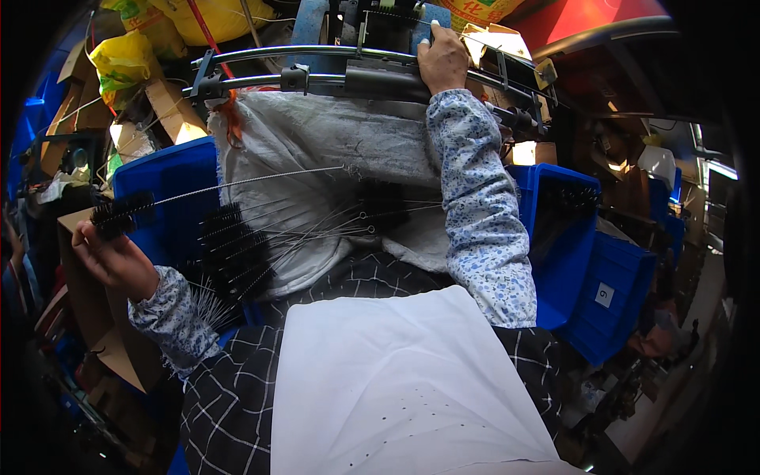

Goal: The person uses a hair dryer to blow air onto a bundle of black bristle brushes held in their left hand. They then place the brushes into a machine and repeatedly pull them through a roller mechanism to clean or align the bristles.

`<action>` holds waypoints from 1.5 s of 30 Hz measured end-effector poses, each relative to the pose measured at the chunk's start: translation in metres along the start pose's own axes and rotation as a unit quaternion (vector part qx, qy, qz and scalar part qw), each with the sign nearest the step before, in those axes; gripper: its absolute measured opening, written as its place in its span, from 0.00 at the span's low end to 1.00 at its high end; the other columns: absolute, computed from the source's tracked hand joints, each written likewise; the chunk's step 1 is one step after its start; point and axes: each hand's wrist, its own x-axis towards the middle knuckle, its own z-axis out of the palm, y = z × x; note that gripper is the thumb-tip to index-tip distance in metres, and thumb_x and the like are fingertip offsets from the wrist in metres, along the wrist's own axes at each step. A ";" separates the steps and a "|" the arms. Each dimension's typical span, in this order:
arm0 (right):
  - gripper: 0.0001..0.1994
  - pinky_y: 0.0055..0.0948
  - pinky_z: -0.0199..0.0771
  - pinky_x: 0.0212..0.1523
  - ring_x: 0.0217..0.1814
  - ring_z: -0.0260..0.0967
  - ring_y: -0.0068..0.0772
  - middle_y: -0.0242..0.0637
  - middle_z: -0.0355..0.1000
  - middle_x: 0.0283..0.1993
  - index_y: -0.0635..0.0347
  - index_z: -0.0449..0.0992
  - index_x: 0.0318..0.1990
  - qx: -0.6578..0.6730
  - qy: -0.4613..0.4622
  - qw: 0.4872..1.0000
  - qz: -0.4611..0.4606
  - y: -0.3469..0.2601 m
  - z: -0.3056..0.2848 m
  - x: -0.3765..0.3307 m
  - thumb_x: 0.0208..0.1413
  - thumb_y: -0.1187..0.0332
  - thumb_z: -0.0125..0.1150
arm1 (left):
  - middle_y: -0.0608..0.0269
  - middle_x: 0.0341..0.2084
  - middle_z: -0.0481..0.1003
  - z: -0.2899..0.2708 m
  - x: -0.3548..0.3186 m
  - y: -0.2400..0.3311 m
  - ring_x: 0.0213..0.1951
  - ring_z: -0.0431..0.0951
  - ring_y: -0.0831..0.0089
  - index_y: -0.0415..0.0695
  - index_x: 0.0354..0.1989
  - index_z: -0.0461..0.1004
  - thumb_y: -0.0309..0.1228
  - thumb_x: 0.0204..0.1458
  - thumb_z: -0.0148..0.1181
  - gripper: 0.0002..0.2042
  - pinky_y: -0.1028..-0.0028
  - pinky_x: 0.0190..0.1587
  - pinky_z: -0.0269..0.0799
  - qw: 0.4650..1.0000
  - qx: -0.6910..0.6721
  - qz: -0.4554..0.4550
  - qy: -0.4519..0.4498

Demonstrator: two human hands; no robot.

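Observation:
My left hand (119,267) is raised at the left and pinches the bristle end of a long wire brush (237,182). The brush's twisted wire stem reaches right across a whitish woven cloth (317,127), ending in a small loop. Up at the machine (388,79), my right hand (443,62) is closed, its fingers curled at the upper edge near another black-bristled brush (396,14). What those fingers grip is too small to make out. Between my arms, a bunch of wire brushes (237,249) lies on the cloth, looped stems pointing right.
A blue bin (170,178) stands at the left, beside a cardboard box (119,340). More blue bins (606,305) stand at the right, one with black brushes inside. Metal rails (317,52) cross in front of me. Yellow bags (127,63) are piled at the far left.

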 end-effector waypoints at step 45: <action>0.14 0.31 0.63 0.31 0.28 0.64 0.36 0.42 0.67 0.26 0.65 0.64 0.43 0.477 -0.456 0.750 0.036 -0.091 -0.126 -0.119 0.55 0.64 0.43 | 0.60 0.32 0.65 0.105 -0.120 0.054 0.36 0.67 0.78 0.41 0.42 0.55 0.33 0.54 0.44 0.12 0.80 0.38 0.63 0.797 -0.278 -0.222 -0.488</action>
